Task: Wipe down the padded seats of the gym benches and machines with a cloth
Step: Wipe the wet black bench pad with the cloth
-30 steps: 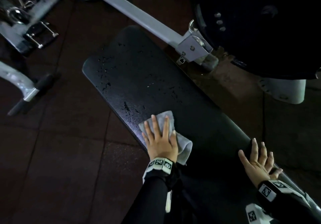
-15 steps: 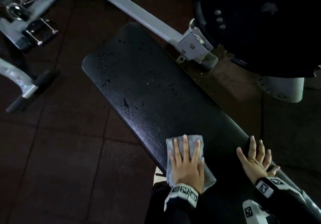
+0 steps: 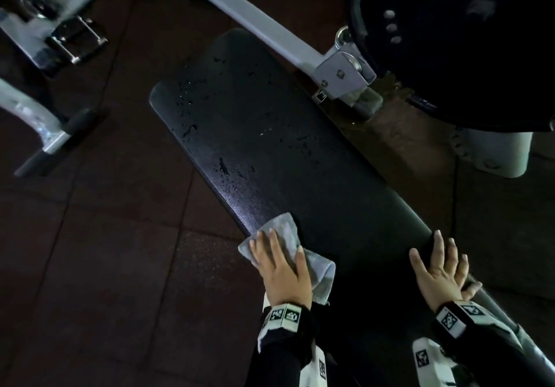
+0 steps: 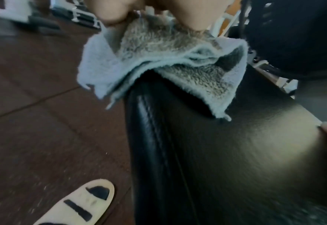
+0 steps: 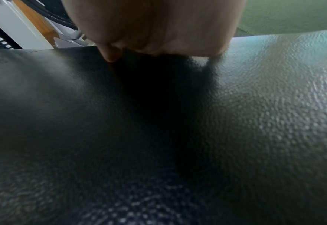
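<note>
Grey cloth (image 3: 289, 247) sits pressed under the flat, spread left hand (image 3: 282, 269) at the bench (image 3: 270, 146) pad's left edge; bench runs diagonally, far-left to near-right; right hand (image 3: 441, 269) rests flat, fingers straight

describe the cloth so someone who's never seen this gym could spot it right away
Find the long black padded bench running diagonally across the dark floor. At its near left edge, the left hand presses flat on a folded grey terry cloth that droops over the pad's side. It is the only pale, fluffy thing among black vinyl and grey metal frames.
</note>
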`<state>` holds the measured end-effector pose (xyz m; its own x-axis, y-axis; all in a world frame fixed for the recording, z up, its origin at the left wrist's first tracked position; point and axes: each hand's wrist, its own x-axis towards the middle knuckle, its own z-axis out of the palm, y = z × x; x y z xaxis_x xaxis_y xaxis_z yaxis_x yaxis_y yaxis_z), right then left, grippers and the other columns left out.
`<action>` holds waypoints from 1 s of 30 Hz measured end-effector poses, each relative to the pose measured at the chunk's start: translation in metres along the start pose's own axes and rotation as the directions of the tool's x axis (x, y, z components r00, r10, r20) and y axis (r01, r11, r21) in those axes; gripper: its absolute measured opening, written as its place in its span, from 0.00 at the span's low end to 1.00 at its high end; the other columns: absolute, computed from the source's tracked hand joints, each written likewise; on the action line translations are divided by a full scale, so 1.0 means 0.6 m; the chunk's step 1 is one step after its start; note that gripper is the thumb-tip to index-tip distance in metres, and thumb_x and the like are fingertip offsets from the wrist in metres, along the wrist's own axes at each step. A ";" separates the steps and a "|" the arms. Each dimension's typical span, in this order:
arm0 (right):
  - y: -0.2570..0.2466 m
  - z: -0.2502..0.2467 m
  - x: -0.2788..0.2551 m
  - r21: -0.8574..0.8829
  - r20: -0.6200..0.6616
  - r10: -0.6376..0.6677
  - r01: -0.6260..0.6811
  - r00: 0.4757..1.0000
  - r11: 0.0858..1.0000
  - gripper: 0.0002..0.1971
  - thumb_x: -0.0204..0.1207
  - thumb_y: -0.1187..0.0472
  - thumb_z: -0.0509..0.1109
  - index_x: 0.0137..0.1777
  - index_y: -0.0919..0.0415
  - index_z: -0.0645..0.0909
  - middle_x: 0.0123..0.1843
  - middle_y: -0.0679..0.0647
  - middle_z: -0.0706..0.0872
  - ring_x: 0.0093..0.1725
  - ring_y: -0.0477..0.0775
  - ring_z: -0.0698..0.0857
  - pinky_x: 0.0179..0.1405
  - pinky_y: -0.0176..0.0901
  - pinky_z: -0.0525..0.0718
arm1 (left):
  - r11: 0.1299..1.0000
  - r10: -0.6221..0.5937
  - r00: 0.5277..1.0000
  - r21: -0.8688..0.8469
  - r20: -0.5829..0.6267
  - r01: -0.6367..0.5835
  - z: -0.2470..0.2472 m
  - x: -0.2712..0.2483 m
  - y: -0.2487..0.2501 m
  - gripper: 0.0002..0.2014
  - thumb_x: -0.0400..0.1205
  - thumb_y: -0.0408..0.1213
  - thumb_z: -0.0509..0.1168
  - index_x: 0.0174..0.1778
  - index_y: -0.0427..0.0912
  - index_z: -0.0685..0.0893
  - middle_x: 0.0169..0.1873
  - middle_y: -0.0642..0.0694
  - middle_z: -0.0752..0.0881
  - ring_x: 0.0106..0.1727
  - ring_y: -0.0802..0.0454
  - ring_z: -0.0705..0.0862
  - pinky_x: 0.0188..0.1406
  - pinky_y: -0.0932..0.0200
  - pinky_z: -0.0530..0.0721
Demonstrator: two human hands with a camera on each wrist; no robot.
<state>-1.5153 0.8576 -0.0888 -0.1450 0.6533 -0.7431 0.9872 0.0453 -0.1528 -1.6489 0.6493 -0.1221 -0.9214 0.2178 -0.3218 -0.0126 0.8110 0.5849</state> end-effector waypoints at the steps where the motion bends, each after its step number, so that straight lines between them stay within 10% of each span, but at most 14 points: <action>1: -0.001 0.001 -0.001 0.005 -0.018 -0.003 0.003 1.000 1.000 0.34 0.78 0.33 0.47 0.79 0.32 0.35 0.83 0.40 0.34 0.81 0.48 0.31 0.75 0.63 0.28 | 0.997 -0.023 1.000 -0.074 0.014 0.024 -0.001 -0.012 -0.004 0.33 0.84 0.56 0.57 0.83 0.54 0.55 0.83 0.55 0.40 0.84 0.53 0.39 0.79 0.44 0.64; 5: -0.029 0.008 -0.009 0.074 -0.125 -0.011 0.021 0.992 0.997 0.29 0.81 0.36 0.44 0.81 0.35 0.40 0.82 0.40 0.29 0.81 0.49 0.30 0.78 0.57 0.30 | 0.945 -0.192 0.981 -0.272 -0.014 0.181 0.000 -0.043 0.005 0.33 0.82 0.52 0.62 0.81 0.65 0.55 0.80 0.59 0.34 0.83 0.52 0.44 0.72 0.60 0.64; 10: -0.114 0.017 0.004 0.061 -0.117 -0.107 0.115 0.987 0.991 0.33 0.80 0.34 0.46 0.81 0.38 0.37 0.82 0.42 0.29 0.81 0.53 0.29 0.78 0.57 0.30 | 0.879 -0.369 0.930 -0.323 0.010 0.352 0.008 -0.025 0.021 0.33 0.85 0.49 0.58 0.83 0.59 0.48 0.82 0.38 0.52 0.79 0.39 0.63 0.72 0.49 0.71; 17: -0.167 0.036 0.033 0.000 -0.011 -0.018 0.018 1.000 1.000 0.40 0.74 0.27 0.47 0.80 0.37 0.32 0.82 0.47 0.28 0.79 0.65 0.27 0.73 0.72 0.31 | 0.927 -0.257 0.964 -0.301 -0.073 0.224 -0.014 0.048 -0.006 0.33 0.87 0.39 0.55 0.85 0.42 0.45 0.81 0.33 0.57 0.79 0.38 0.64 0.72 0.60 0.65; 30: -0.179 0.042 0.035 0.055 -0.071 0.075 -0.071 0.995 0.996 0.55 0.48 0.19 0.39 0.81 0.35 0.42 0.84 0.46 0.37 0.81 0.61 0.33 0.75 0.68 0.32 | 0.978 -0.135 0.969 -0.184 -0.207 0.097 -0.101 0.287 -0.017 0.30 0.88 0.40 0.56 0.84 0.41 0.51 0.82 0.29 0.51 0.82 0.32 0.55 0.80 0.42 0.60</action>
<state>-1.6262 0.8476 -0.1046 -0.0651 0.7070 -0.7042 0.9899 -0.0434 -0.1351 -1.8312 0.6460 -0.1384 -0.9716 -0.0107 -0.2364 -0.1729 0.7142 0.6782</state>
